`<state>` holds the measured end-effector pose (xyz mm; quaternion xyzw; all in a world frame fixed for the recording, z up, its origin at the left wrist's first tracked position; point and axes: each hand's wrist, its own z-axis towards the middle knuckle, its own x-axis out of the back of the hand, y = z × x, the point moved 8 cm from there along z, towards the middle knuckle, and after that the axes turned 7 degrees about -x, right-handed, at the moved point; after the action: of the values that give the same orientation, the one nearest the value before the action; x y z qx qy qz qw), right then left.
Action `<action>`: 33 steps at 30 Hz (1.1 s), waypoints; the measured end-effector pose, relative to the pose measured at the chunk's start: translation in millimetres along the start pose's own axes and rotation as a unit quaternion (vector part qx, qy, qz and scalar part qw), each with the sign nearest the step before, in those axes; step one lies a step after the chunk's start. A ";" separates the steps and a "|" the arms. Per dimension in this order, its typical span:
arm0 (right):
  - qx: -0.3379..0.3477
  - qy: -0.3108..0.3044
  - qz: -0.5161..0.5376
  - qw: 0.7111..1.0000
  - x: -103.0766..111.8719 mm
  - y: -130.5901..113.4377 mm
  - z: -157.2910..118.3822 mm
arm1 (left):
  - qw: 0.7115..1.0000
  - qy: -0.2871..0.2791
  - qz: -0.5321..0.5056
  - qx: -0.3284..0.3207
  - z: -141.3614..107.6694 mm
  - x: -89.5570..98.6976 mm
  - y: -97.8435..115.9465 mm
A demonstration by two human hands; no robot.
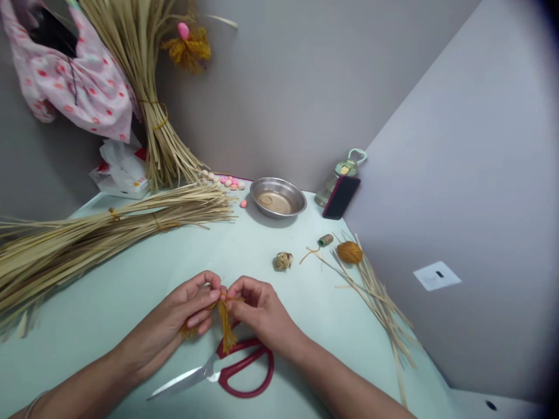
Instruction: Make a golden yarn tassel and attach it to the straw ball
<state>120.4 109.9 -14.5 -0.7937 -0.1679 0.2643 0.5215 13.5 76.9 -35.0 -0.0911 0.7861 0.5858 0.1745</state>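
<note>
Golden-brown yarn (226, 327) hangs as a small tassel between my two hands, near the table's front. My left hand (192, 305) pinches it at the top, with more of the yarn showing under its fingers. On the other side, my right hand (257, 302) has thumb and forefinger closed on the same yarn. Just below lie scissors with red handles (247, 390), blades pointing left. A small woven straw piece (283, 261) rests beyond my hands, and a ball of brown yarn (349, 252) sits to the right.
Straw bundles (109, 227) cover the left side, one upright by the wall. A metal bowl (278, 198) of water, a bottle (334, 183) and a phone (342, 198) stand at the back. Loose straw strips (379, 297) and a thread spool (325, 240) lie right.
</note>
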 end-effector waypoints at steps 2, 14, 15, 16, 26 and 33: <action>0.000 -0.006 0.003 1.000 0.1 1.5 0.5 | 1.000 0.009 -0.007 0.002 -0.5 1.6 1.0; 0.038 0.025 -0.097 0.994 11.7 -11.6 -3.8 | 1.000 -0.009 -0.021 0.002 -0.7 -2.3 3.3; 0.045 0.052 -0.087 0.994 15.3 -14.1 -4.1 | 1.000 -0.011 -0.009 0.000 -0.6 -2.1 2.4; 0.053 0.077 -0.076 0.993 18.4 -16.8 -4.7 | 1.000 -0.011 0.007 -0.005 -0.4 -1.4 1.4; 0.034 0.056 0.024 0.998 20.5 -12.4 0.8 | 0.989 -0.017 0.142 -0.030 2.0 2.0 -1.0; 0.036 0.014 -0.061 0.997 12.1 -14.7 -4.5 | 0.981 -0.021 0.191 -0.035 4.5 3.7 -1.4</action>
<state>132.9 119.1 -2.6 -0.7665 -0.1990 0.2267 0.5669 11.3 81.0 -38.8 0.0671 0.7644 0.6372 0.0726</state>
